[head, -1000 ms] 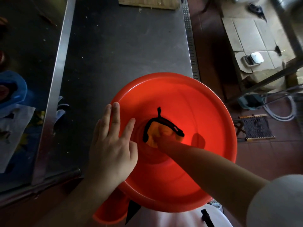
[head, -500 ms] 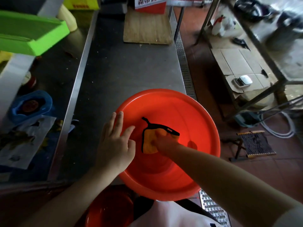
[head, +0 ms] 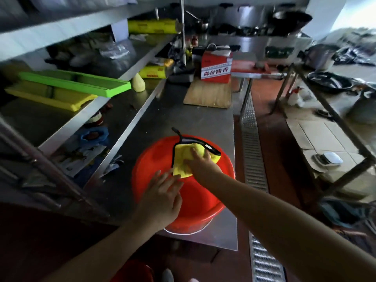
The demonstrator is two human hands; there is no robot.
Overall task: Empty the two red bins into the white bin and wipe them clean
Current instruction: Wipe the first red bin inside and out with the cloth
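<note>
The red bin (head: 195,200) stands on the bench (head: 189,117), near its front right corner, and its rim hangs a little over the front edge. The right hand (head: 200,162) holds a yellow cloth (head: 184,159) with a black border; its fingers lie over the cloth and seem to clamp it, though the frame is too blurred to be sure. The left hand (head: 160,198) rests flat on the near left side of the bin, fingers straight and apart, and holds nothing.

One second ago the cloth was deep in the bottom of the bin. Now it is up at the far rim, and part of it, with its black loop, hangs beyond the rim. The left hand has stayed on the same side to keep the bin steady. The head has also lifted, so the view now reaches far along the bench to a wooden board (head: 207,94) and a red box (head: 216,66).

I judge that the inside of this bin is almost wiped and that the cloth is coming out. A second red bin (head: 132,272) shows dimly at the lower edge of the view, below the bench; it probably needs wiping next. No white bin is in view.
</note>
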